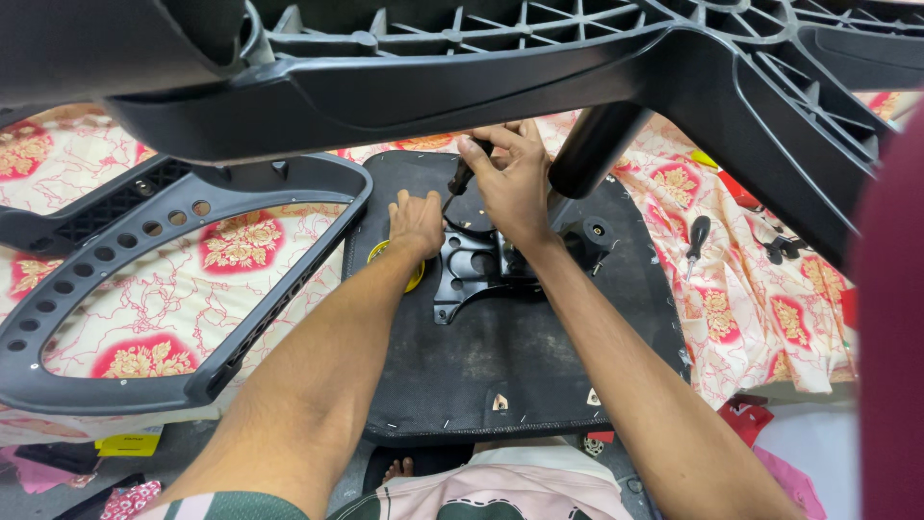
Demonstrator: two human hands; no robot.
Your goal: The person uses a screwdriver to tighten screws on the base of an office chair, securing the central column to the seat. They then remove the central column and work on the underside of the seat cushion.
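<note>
Screw-turning step on upturned chair seat (520, 356). Right hand (515, 178) fingers shut round screwdriver (460, 181), tip at 7 o'clock on metal bracket (472, 265). Left hand (416, 223) curled, steadied tip. Next likely called for straight, firm twist.

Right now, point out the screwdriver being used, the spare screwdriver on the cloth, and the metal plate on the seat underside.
screwdriver (461, 178), head view, on its dark handle in the right hand.
spare screwdriver (699, 234), head view, on its black handle.
metal plate (469, 268), head view, on its left flat part.
</note>
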